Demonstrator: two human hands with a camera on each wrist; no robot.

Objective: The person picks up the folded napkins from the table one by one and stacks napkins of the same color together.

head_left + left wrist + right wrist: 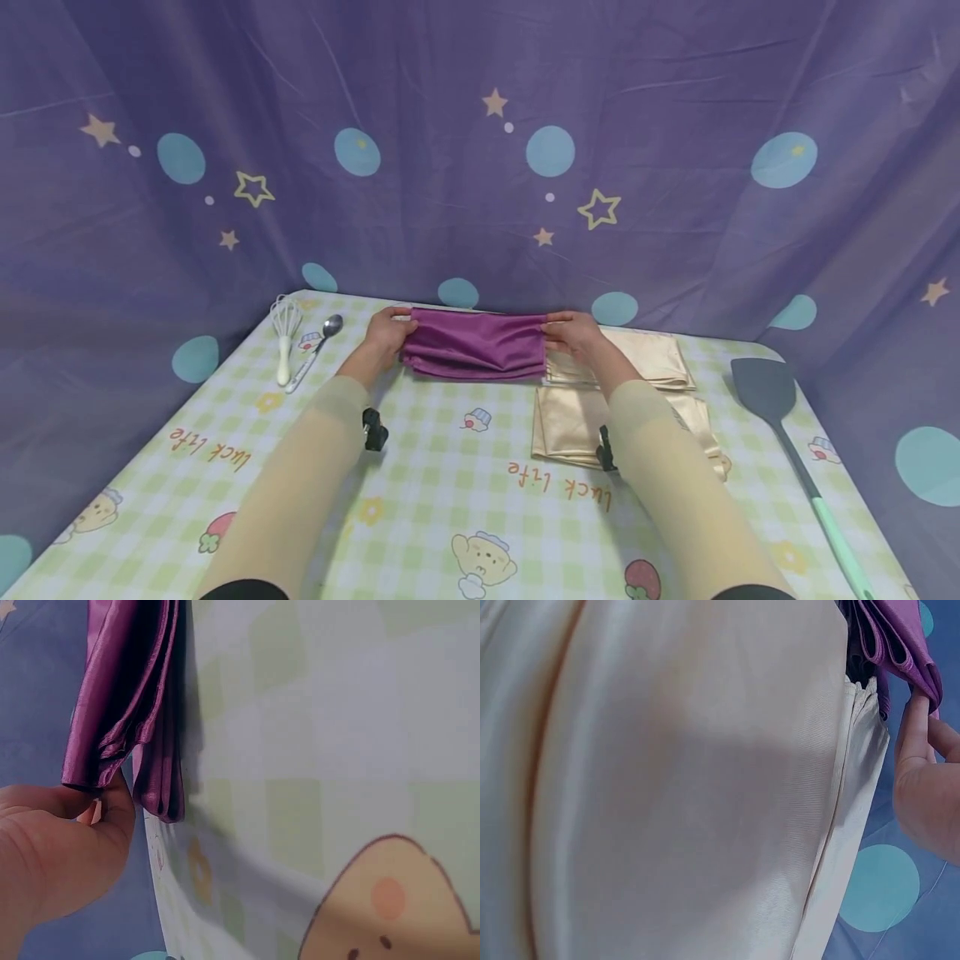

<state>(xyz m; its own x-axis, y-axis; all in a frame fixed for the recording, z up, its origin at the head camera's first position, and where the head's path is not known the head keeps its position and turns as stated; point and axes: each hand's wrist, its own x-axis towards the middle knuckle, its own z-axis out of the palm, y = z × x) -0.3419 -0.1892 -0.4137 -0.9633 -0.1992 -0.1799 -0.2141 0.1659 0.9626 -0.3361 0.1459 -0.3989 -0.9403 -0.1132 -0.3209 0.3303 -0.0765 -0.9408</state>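
Note:
A folded purple satin cloth [476,343] spans the gap between my two hands near the table's far edge. My left hand [388,333] pinches its left end between thumb and fingers; in the left wrist view the stacked layers of the purple cloth [124,705] hang from that pinch. At the other end, my right hand [573,333] pinches the cloth's right edge. Beneath and beside the right hand lies a folded cream satin cloth [648,357], and a second folded cream cloth [570,421] lies nearer, partly hidden by the right forearm.
On the left lie a whisk [285,333] with a white handle and a metal spoon [315,352]. A grey spatula [772,400] with a mint handle lies along the right side. The checked tablecloth [420,467] covers the table; a purple curtain [435,208] hangs behind.

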